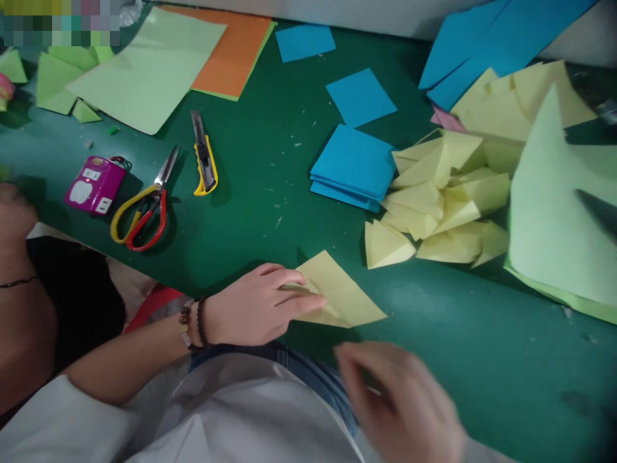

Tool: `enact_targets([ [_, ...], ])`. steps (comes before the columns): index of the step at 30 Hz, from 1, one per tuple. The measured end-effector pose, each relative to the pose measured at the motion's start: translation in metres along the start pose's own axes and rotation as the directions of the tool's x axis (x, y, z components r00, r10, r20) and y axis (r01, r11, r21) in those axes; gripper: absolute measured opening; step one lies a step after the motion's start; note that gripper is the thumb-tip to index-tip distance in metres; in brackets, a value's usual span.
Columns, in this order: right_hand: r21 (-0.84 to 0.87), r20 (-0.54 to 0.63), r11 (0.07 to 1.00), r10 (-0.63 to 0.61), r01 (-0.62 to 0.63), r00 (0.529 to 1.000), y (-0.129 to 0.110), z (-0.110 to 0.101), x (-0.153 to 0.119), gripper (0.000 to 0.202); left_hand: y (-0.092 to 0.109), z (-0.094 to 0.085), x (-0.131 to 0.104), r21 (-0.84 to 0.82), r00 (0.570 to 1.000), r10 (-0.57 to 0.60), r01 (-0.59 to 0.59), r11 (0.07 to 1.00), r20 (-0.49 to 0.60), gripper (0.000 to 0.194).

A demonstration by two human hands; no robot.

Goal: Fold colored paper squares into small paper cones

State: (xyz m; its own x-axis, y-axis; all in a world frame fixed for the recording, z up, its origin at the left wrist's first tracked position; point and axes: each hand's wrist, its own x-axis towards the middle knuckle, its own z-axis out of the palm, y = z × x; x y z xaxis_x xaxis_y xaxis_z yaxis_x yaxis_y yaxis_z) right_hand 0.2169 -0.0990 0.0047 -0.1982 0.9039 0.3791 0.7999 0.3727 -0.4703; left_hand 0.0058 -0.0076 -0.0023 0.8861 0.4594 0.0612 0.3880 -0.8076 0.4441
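Note:
A small yellow square of paper (349, 292) lies near the front edge of the green table, turned cornerwise, with a fold or flap along its left part. My left hand (255, 305) holds it down against the table. Two fingers reach across the flap, and the thumb is hidden. Lower right of the paper and apart from it, my right hand (402, 399) is smeared by motion. Its fingers look bent, and I cannot make out anything in them. Behind the sheet stands a heap of folded yellow paper pieces (448, 193).
A stack of blue squares (357, 164) lies beyond the paper. To the left are scissors (144, 212), a yellow box cutter (205, 161) and a purple box (96, 183). Green sheets (159, 71) lie at the back; another person's arm (22, 308) is at left.

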Motion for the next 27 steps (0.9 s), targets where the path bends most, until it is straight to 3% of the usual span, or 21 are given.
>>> enact_targets([
  [2,-0.175,-0.145,0.982,0.048,-0.074,0.988,0.024,-0.015,-0.001,0.033,0.0,0.0,0.0,0.023,1.0,0.025,-0.025,0.999,0.005,0.038],
  [3,-0.24,-0.155,0.969,0.012,-0.05,0.988,0.037,-0.019,0.0,0.04,0.0,0.0,-0.001,0.038,0.999,0.04,-0.041,0.998,0.007,0.036],
  [8,-0.229,0.082,0.955,-0.176,0.19,0.981,0.071,-0.02,0.009,0.038,-0.004,-0.002,0.001,0.133,0.99,0.141,-0.141,0.981,0.009,0.024],
  [12,-0.189,0.085,0.921,-0.329,0.34,0.94,0.065,-0.018,0.015,0.026,-0.008,-0.009,0.005,0.198,0.978,0.205,-0.195,0.961,-0.032,0.023],
  [15,-0.165,0.134,0.889,-0.408,0.427,0.903,0.055,-0.02,0.011,0.019,-0.006,-0.014,0.008,0.245,0.985,0.158,-0.137,0.96,-0.071,0.026],
  [21,-0.046,0.204,0.924,-0.362,0.379,0.91,0.042,-0.016,-0.002,0.026,0.01,-0.007,-0.003,0.289,0.987,0.146,-0.121,0.95,-0.065,0.026],
  [27,0.06,0.219,0.961,-0.276,0.269,0.936,0.039,-0.012,0.011,0.022,0.012,0.007,-0.017,0.231,0.99,0.131,-0.115,0.966,-0.057,0.029],
])
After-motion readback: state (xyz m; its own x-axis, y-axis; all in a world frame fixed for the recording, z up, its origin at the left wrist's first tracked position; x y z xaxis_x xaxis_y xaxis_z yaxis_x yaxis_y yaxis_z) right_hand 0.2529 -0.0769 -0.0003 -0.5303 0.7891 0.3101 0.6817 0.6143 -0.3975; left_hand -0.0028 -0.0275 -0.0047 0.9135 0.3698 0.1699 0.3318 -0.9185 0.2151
